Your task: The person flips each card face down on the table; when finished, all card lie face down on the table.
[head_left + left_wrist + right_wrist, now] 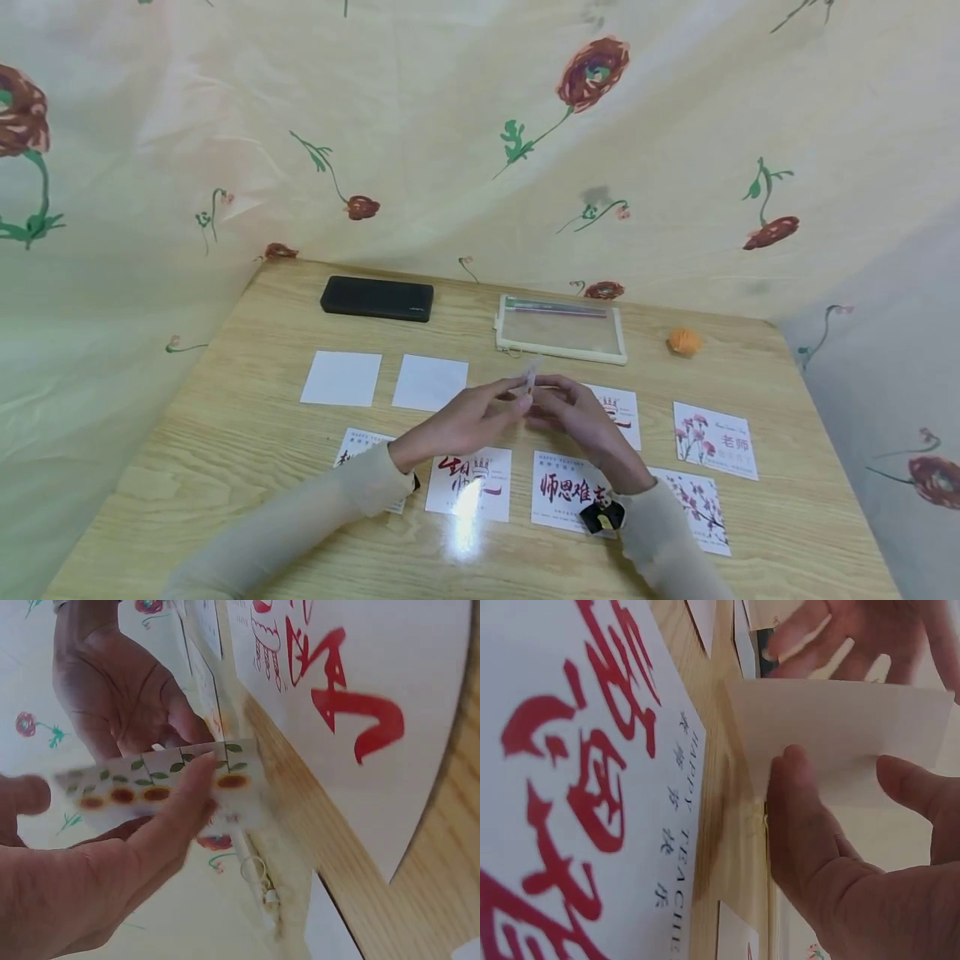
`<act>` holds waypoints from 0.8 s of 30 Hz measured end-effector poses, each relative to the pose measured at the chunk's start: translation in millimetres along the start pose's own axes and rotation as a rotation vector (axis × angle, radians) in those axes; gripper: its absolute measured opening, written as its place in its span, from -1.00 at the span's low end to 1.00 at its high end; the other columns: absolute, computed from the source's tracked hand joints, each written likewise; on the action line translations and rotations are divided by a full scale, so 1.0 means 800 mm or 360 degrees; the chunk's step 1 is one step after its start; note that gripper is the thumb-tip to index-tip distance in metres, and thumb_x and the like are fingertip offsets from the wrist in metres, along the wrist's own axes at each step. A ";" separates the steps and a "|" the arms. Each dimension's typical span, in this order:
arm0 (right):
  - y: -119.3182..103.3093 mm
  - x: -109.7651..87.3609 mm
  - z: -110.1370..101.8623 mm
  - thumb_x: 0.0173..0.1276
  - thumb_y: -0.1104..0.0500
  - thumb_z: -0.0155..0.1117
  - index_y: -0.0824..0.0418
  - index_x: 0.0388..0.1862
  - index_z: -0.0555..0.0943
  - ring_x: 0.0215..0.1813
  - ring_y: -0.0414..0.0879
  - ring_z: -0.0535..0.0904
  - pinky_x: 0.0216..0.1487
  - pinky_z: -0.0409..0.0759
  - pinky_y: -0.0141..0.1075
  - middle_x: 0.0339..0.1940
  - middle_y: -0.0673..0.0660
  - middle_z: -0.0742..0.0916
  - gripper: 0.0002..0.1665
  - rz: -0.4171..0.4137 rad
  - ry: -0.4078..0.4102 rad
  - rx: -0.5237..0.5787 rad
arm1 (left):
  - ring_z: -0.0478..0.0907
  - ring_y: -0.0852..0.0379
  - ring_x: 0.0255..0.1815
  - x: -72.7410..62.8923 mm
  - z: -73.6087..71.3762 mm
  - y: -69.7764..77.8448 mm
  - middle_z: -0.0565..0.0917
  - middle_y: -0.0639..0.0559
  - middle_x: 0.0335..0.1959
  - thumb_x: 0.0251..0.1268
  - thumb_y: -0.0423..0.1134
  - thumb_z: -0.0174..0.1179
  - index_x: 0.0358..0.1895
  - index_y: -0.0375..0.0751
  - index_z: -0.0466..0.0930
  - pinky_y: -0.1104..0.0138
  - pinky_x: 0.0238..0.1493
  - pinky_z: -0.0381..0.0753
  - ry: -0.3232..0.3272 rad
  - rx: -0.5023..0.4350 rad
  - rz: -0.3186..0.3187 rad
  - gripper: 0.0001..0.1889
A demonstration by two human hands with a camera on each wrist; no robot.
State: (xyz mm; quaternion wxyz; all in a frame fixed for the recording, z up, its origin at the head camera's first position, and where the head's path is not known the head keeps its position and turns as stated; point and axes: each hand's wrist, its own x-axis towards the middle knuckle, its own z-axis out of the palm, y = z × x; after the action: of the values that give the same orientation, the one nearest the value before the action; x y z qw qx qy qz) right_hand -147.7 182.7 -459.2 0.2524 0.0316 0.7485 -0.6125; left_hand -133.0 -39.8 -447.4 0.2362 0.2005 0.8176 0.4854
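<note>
Between the two hands, above the table, stands a tilted greeting card [154, 784] with sunflowers printed on one face. My left hand [474, 418] holds it, one digit lying across the sunflower side in the left wrist view. The blank back of the card faces my right hand [855, 877], whose thumb and fingertips are right at that face. Seen from the left wrist, the right palm [124, 686] turns toward the card with its fingers loosely bent. Beneath the hands lie a red-lettered birthday card [468, 487] and a Happy Teacher card [562, 492].
Two blank white cards [341, 379] lie at left. Flower-printed cards [716, 440] are on the right, and another cake-printed card [622, 412] is partly behind the right hand. Along the back sit a black case [377, 298], a clear zip pouch [558, 329] and an orange object [684, 342].
</note>
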 end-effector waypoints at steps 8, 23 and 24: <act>-0.002 0.001 0.003 0.53 -0.14 0.31 0.25 0.60 0.26 0.33 0.21 0.66 0.29 0.70 -0.08 0.49 0.39 0.51 -0.13 0.0001 0.0143 -0.0125 | 0.77 -0.07 0.07 0.001 -0.004 0.003 0.66 -0.25 0.20 0.67 -0.17 0.07 0.54 -0.15 0.35 0.08 0.12 0.78 0.0233 -0.0510 0.0121 -0.51; -0.003 0.010 -0.028 0.38 0.12 0.51 0.32 0.21 0.50 -0.24 -0.23 0.68 -0.13 0.76 -0.39 -0.11 0.04 0.67 -0.45 -0.0014 0.0456 -0.0082 | 0.72 0.04 -0.04 0.001 -0.023 -0.009 0.61 -0.14 0.00 0.41 -0.45 0.23 0.45 -0.11 0.49 0.31 -0.10 0.71 0.0517 -0.0331 -0.0026 -0.44; -0.002 0.011 -0.028 0.38 0.13 0.51 0.33 0.20 0.51 -0.26 -0.23 0.69 -0.14 0.77 -0.39 -0.12 0.05 0.67 -0.45 -0.0019 0.0461 -0.0103 | 0.71 0.04 -0.03 0.002 -0.023 -0.011 0.62 -0.14 -0.01 0.40 -0.44 0.25 0.46 -0.13 0.48 0.31 -0.11 0.71 0.0502 -0.0303 -0.0045 -0.43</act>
State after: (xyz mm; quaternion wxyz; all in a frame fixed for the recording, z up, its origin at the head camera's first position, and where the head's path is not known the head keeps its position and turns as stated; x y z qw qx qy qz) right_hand -163.8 201.2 -458.4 0.1391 0.1071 0.7965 -0.5786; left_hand -146.0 -55.4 -448.3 0.1298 0.0871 0.7976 0.5826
